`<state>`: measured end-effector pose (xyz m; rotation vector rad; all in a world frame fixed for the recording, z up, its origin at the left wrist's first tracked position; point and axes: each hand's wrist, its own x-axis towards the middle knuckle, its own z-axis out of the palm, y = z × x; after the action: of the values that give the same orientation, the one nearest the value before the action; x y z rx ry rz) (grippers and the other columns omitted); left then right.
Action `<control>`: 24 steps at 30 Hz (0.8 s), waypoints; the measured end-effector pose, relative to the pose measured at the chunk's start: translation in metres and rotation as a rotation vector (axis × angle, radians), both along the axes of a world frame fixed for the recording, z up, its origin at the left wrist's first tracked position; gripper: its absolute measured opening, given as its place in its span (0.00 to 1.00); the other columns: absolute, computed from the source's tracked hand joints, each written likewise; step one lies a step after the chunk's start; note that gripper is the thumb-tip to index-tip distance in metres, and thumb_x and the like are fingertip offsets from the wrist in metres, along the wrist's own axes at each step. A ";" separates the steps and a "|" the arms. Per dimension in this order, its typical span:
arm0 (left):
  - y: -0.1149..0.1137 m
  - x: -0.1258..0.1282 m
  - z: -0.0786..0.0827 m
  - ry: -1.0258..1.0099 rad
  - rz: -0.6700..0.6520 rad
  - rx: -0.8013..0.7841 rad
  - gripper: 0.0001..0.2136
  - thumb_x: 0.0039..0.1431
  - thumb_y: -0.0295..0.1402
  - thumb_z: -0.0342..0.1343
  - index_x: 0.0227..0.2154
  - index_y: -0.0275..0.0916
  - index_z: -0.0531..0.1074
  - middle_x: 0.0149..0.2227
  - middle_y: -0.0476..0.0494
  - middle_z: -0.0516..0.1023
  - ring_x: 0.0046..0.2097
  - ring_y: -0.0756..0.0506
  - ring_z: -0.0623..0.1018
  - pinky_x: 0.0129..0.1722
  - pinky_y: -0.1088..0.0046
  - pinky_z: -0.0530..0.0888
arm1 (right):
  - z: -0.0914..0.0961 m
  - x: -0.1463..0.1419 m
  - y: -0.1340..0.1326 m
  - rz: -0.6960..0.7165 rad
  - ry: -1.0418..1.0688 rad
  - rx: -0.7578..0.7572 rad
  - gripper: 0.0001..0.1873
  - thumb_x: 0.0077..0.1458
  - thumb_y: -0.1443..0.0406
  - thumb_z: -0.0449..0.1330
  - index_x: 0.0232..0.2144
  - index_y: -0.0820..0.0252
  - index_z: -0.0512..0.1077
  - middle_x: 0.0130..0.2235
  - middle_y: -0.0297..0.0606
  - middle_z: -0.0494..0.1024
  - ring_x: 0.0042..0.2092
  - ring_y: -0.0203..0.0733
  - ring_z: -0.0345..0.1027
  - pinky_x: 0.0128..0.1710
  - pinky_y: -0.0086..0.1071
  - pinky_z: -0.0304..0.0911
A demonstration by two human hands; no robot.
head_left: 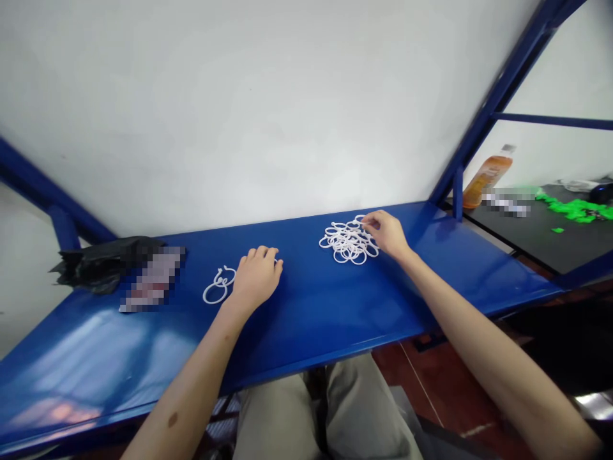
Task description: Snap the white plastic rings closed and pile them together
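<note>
A pile of white plastic curtain rings (348, 246) lies on the blue table (306, 313), right of the middle. My right hand (387, 233) is at the pile's right edge, with thumb and forefinger pinched on one white ring at the top. My left hand (258, 271) is palm down over the table, left of the pile, its fingers curled. A sliver of white shows at its fingertips, seemingly part of a ring; the rest is hidden under the hand. Just left of this hand lie a few loose rings (215, 293), some with open, knobbed ends.
At the table's left end lie a crumpled black plastic bag (96, 265) and a blurred-out flat packet (153, 281). Blue frame posts (457, 191) rise at both ends. Beyond the right one, a dark table (541, 236) bears an orange drink bottle (488, 179) and bright green pieces (575, 209).
</note>
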<state>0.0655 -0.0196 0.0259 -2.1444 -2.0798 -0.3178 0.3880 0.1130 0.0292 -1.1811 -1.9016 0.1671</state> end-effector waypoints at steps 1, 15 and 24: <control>-0.001 0.000 0.000 0.019 0.007 -0.030 0.20 0.69 0.38 0.43 0.55 0.35 0.72 0.54 0.33 0.75 0.55 0.32 0.72 0.52 0.53 0.70 | -0.001 0.008 0.008 -0.015 -0.034 -0.043 0.03 0.53 0.70 0.64 0.32 0.60 0.78 0.38 0.40 0.80 0.34 0.41 0.73 0.39 0.37 0.70; 0.002 -0.002 -0.011 -0.022 0.009 -0.031 0.21 0.64 0.36 0.48 0.55 0.30 0.70 0.50 0.25 0.75 0.52 0.29 0.73 0.50 0.51 0.71 | 0.002 0.012 0.005 -0.016 -0.151 -0.047 0.08 0.55 0.69 0.59 0.35 0.59 0.79 0.36 0.41 0.79 0.35 0.43 0.71 0.42 0.40 0.68; 0.003 0.011 -0.012 -0.455 -0.311 0.105 0.27 0.61 0.32 0.56 0.63 0.39 0.61 0.56 0.37 0.75 0.52 0.41 0.77 0.55 0.61 0.73 | 0.009 -0.084 -0.062 0.390 -0.045 0.040 0.07 0.63 0.64 0.58 0.40 0.57 0.75 0.39 0.40 0.79 0.40 0.44 0.72 0.45 0.40 0.66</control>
<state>0.0763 -0.0167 0.0137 -2.5073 -1.8550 -1.0105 0.3036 0.0509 0.0381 -0.7821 -2.1489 0.3128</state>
